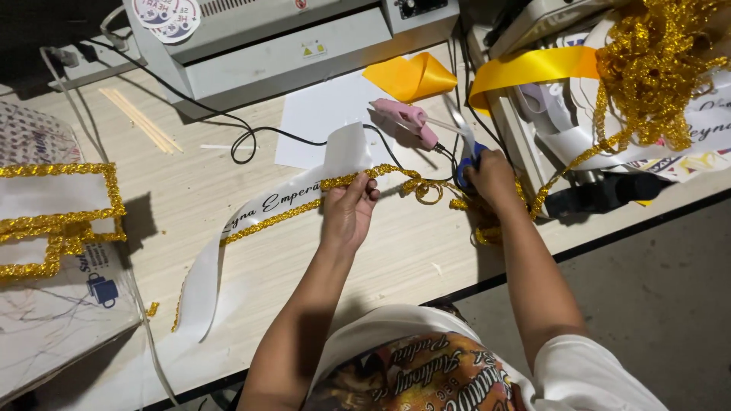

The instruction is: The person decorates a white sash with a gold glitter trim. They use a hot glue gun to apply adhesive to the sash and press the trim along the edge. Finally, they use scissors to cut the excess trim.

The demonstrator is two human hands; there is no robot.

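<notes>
White sash (263, 209) with gold trim (358, 180) along its edge, stretched across the table (396, 251) leftward and downward from the left hand (349, 209). Left hand closed, pinching sash and trim together between thumb and fingers. Right hand (493, 176) just to the right, curled around blue-handled scissors (466, 156), blades pointing up and away. Loose gold trim looping between both hands, then running on past the right hand toward a heaped pile of gold trim (655, 68). Pink glue gun (407, 118) lying just above the hands, near the scissor tips. Yellow ribbon (415, 76) further above. Gold-edged white pieces (57, 209) well left of the left hand.
</notes>
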